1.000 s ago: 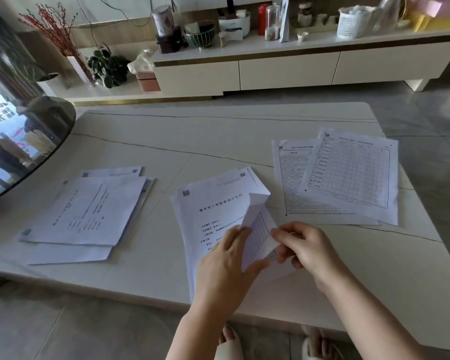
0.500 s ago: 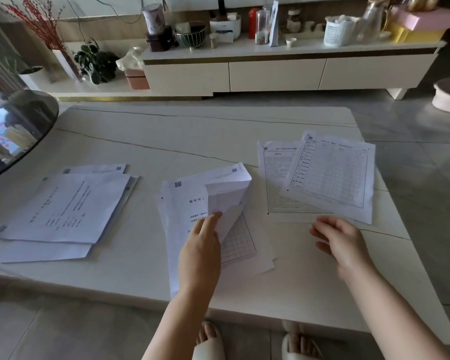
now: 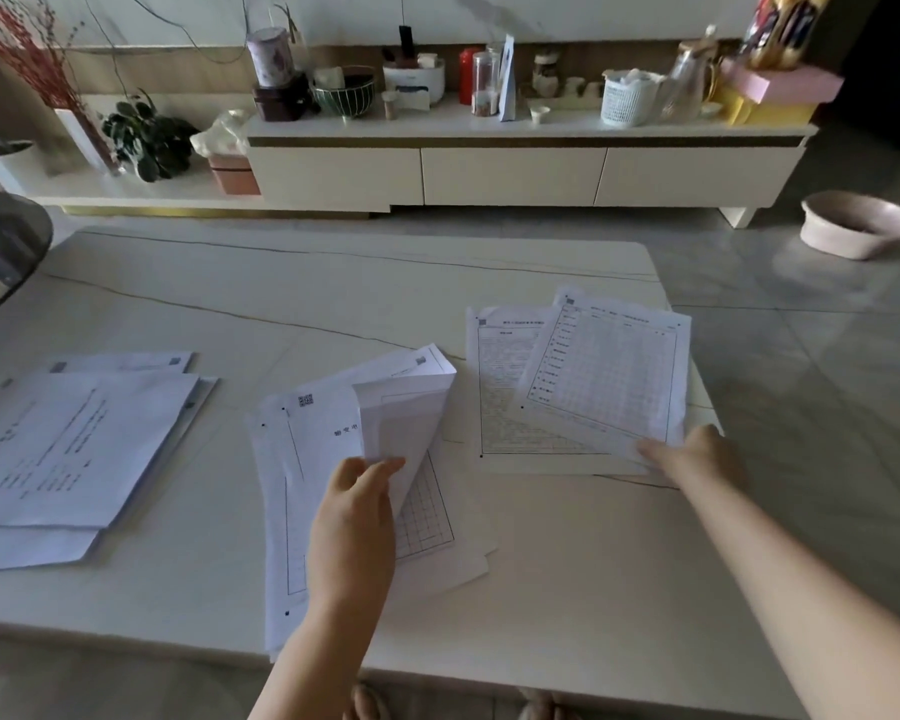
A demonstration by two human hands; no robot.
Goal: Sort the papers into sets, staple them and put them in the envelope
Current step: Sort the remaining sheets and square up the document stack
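Note:
Three groups of printed papers lie on the white table [image 3: 333, 283]. My left hand [image 3: 354, 517] rests on the middle stack [image 3: 307, 459] and pinches its top sheet [image 3: 406, 407], which is curled back to the left over a grid page [image 3: 427, 517]. At the right, a grid sheet [image 3: 609, 376] lies askew on a text sheet [image 3: 500, 397]. My right hand [image 3: 692, 454] reaches to the grid sheet's near right corner, fingers stretched out and touching it; the hand is blurred. A third pile [image 3: 74, 444] lies at the left.
A round glass tabletop [image 3: 1, 241] overhangs the far left corner. Beyond the table stands a low white cabinet [image 3: 510, 174] crowded with jars, a basket and plants. A pale bowl [image 3: 853, 226] sits on the floor at right. The table's right edge is close to the right papers.
My right hand let go of the middle stack's lifted sheet and moved right and away to the grid sheet's corner. My left hand keeps the top sheet curled back.

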